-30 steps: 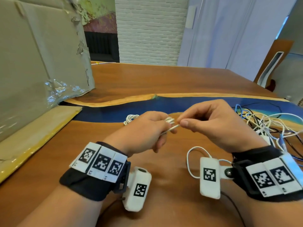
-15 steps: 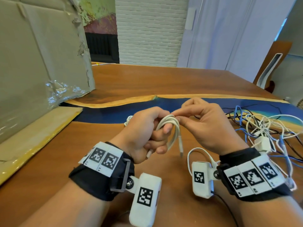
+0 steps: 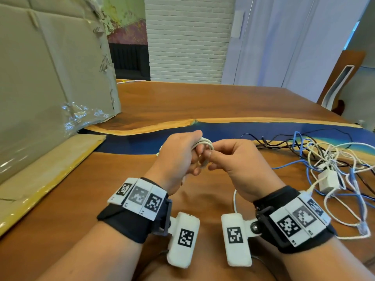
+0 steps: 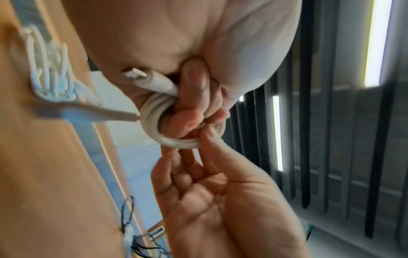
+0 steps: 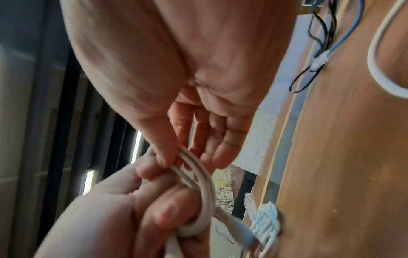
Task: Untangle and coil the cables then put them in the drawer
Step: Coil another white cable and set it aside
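The left hand was curled around a small coil of white cable, loops threaded over its fingers, while the right hand pinched the coil's near side between thumb and fingertips. Both held it just above the table, in front of the chest. One plug end stuck out loose by the left palm — if the pinch slackened before that end was tucked, the stiff loops would likely spring open and need winding again. The coil looked tight, smooth and off-white, several turns lying side by side. To the right, well apart, lay the tangle of cables — white, blue and black — not yet sorted. No drawer was in view.
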The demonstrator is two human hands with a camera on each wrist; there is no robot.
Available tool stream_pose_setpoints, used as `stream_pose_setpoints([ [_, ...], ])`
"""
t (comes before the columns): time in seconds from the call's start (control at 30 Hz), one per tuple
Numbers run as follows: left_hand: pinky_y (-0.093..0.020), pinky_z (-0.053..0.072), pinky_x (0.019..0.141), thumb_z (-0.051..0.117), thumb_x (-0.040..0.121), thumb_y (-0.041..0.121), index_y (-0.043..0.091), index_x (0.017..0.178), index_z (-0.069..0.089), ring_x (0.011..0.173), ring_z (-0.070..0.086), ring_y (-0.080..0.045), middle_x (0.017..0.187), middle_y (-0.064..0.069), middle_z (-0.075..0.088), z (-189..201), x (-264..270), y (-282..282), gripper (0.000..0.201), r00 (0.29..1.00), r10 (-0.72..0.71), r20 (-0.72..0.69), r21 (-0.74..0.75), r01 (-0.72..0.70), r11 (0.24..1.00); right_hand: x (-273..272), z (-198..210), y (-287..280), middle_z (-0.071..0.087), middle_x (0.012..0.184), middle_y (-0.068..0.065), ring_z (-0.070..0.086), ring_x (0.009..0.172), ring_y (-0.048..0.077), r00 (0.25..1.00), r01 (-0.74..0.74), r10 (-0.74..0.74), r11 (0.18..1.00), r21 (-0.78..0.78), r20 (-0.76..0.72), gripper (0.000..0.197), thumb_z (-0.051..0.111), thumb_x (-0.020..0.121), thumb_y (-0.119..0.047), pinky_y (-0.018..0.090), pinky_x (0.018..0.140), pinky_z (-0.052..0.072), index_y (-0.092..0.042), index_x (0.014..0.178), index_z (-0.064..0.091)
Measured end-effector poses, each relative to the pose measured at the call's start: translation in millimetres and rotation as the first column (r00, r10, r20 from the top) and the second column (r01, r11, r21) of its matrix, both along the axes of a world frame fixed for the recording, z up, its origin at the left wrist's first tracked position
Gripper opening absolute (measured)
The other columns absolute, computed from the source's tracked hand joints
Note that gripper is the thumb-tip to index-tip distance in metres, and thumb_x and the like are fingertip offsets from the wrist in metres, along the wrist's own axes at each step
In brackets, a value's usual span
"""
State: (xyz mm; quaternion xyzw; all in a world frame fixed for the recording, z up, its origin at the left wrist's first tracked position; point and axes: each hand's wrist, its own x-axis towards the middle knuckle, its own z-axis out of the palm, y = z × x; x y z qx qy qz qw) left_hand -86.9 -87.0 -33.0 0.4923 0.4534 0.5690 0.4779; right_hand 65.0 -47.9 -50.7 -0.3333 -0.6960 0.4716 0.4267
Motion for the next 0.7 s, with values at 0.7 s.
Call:
stream_pose_setpoints([
  [0.7, -0.044, 0.045, 0.068, 0.049, 0.097, 0.047, 0.000, 0.088, 0.059, 0.058, 0.043, -0.018, 0.057, 0.006, 0.047, -14.7, -5.9, 15.5, 0.049, 0.982, 0.022, -0.189, 0.151, 0.007, 0.988, -11.5, 2.2, -8.5, 0.072, 0.082, 0.020, 0.070, 0.077, 0.027, 0.992, -0.006, -0.011, 0.992, -0.127, -0.128, 0.024, 0.067, 0.089, 0.011, 0.037, 0.075, 0.061, -0.007, 0.100, 0.057],
])
